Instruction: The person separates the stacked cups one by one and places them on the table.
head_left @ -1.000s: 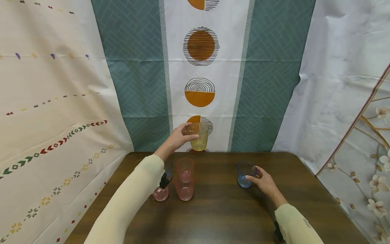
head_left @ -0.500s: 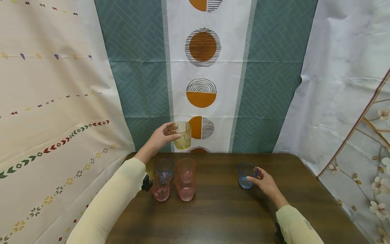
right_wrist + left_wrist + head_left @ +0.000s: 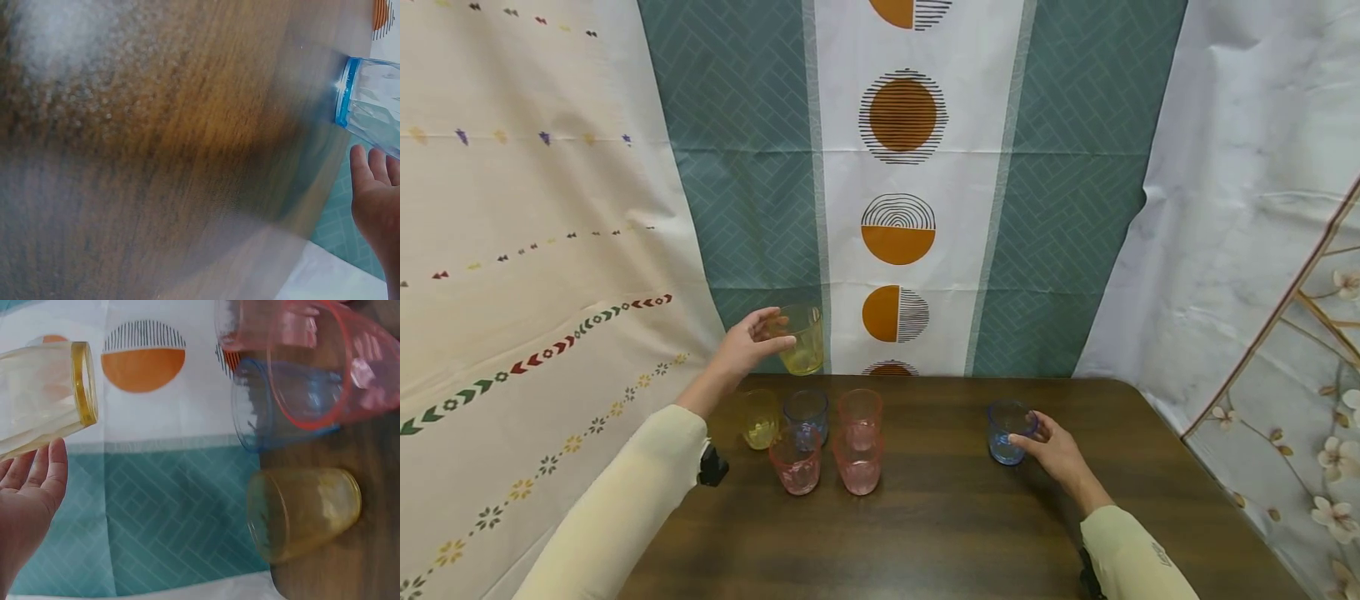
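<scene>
My left hand (image 3: 747, 348) grips a yellow drinking glass (image 3: 806, 348) by its side, holding it upright in the air above the table's far left. In the left wrist view, the base of this yellow glass (image 3: 47, 394) shows beyond the fingers (image 3: 55, 472). Below it on the table stand another yellow glass (image 3: 762, 429) and a blue glass (image 3: 806, 408). Over at the right, my right hand (image 3: 1062, 457) holds a second blue glass (image 3: 1004, 437) between thumb and fingers. Whether that glass touches the table or hovers just over it, I cannot tell.
Pink glasses stand near the blue one: one at front left (image 3: 797, 467), one at front right (image 3: 858, 471), one behind (image 3: 861, 404). The brown wooden table (image 3: 925, 533) ends at a patterned hanging cloth (image 3: 895, 267). More cloth hangs on both sides.
My left hand has carried the yellow glass leftward, from above the table's middle to above the left row. The standing yellow glass has come into view. My right hand has stayed in place.
</scene>
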A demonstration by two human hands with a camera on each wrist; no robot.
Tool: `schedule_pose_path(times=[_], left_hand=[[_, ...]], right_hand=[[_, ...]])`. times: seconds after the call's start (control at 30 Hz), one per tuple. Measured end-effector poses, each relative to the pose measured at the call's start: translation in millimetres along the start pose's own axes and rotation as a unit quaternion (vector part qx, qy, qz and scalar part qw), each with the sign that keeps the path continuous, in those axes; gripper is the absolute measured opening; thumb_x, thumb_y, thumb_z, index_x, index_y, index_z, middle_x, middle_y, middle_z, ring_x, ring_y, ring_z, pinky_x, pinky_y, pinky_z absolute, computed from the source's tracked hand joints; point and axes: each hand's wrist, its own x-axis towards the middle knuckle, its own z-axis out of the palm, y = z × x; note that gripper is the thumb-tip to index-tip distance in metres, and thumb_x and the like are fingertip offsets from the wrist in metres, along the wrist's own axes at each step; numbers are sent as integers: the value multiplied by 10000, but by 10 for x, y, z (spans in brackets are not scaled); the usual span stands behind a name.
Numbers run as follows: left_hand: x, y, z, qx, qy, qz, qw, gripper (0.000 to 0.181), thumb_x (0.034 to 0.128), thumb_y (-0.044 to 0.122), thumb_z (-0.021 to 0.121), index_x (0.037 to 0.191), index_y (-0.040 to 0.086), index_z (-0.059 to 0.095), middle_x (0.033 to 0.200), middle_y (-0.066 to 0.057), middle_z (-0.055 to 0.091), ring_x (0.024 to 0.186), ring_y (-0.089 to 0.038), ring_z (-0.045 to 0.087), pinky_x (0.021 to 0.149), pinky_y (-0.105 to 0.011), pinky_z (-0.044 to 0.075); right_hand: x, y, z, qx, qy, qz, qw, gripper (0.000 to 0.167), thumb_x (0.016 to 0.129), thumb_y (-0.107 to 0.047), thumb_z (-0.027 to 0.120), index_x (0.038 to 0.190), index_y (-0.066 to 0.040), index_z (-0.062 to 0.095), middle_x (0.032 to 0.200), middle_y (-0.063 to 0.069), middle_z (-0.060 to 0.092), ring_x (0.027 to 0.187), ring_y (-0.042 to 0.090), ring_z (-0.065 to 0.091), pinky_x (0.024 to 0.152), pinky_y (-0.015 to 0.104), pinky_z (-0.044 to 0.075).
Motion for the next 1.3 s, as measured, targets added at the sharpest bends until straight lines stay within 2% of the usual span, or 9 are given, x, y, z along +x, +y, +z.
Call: schedule_pose_path(times=[0.13, 0.37, 0.6, 0.73, 0.83, 1.03, 1.1, 1.23, 1.3], left_hand=[[-125, -53, -120, -140, 3, -31, 9999, 793, 963, 257, 678, 1570, 54, 211, 1536, -176, 372, 1376, -364, 374, 1092, -523, 344], [-328, -190, -319, 18, 69, -140, 9999, 782, 984, 247, 644, 1568, 20, 175, 1546, -217, 336, 1409, -388, 307, 1065, -490, 365], [-524, -314, -479, -159, 94, -312, 9993, 805, 990, 249, 638, 1573, 17, 135, 1559, -226, 296, 1381, -377, 331, 909, -225, 458], [-643, -397, -557, -115, 182, -353, 9991, 789, 995, 245, 631, 1574, 23, 143, 1543, -242, 301, 1255, -200, 460, 856, -177, 468], [-721, -470, -611, -61, 256, -383, 9989, 789, 992, 247, 634, 1574, 26, 150, 1532, -246, 313, 1154, -69, 486, 850, -189, 482], [-875, -611, -695, 112, 244, -412, 9988, 802, 1002, 239, 617, 1579, 14, 107, 1533, -268, 306, 1272, -247, 427, 857, -167, 475], [-916, -667, -718, 138, 240, -397, 9988, 799, 1004, 233, 614, 1582, 20, 105, 1531, -277, 300, 1243, -182, 456, 849, -155, 472], [-981, -767, -721, 46, 322, -480, 9983, 804, 991, 228, 636, 1575, 5, 130, 1515, -282, 310, 1098, 35, 497, 840, -145, 475], [-998, -816, -699, -85, 361, -559, 9977, 805, 985, 209, 645, 1562, -26, 135, 1502, -295, 315, 1056, 73, 506, 839, -146, 478]], right_hand=[[-2, 1, -4, -14, 7, -24, 10000, 894, 914, -382, 722, 1521, 65, 242, 1521, 320, 314, 1369, 484, 355, 1089, 562, 334], [-23, -14, 1, -30, -12, 8, 10000, 900, 915, -380, 722, 1526, 63, 233, 1525, 318, 309, 1373, 486, 349, 1090, 556, 338], [-22, -21, 12, -29, 7, 0, 10000, 886, 916, -367, 724, 1523, 61, 241, 1520, 314, 323, 1371, 484, 355, 1086, 549, 347], [-23, -36, 15, -54, -15, -38, 10000, 883, 929, -358, 711, 1524, 75, 225, 1518, 323, 317, 1367, 491, 355, 1084, 554, 348], [-21, -32, 16, -43, -17, -26, 10000, 889, 926, -361, 713, 1526, 74, 221, 1521, 324, 311, 1370, 491, 351, 1086, 556, 344], [-8, -14, 12, -22, 13, -17, 10000, 884, 920, -359, 718, 1525, 63, 232, 1524, 318, 312, 1372, 486, 351, 1091, 559, 335], [-6, -8, 13, -67, 10, -56, 10000, 889, 924, -362, 712, 1523, 77, 224, 1518, 328, 312, 1365, 494, 354, 1086, 563, 338], [-1, 7, 8, -41, -2, -52, 10000, 879, 928, -345, 710, 1525, 75, 220, 1522, 327, 308, 1370, 493, 347, 1090, 561, 333], [-1, 9, 4, -25, -10, -30, 10000, 887, 926, -355, 711, 1527, 71, 217, 1526, 324, 303, 1375, 490, 342, 1095, 559, 328]])
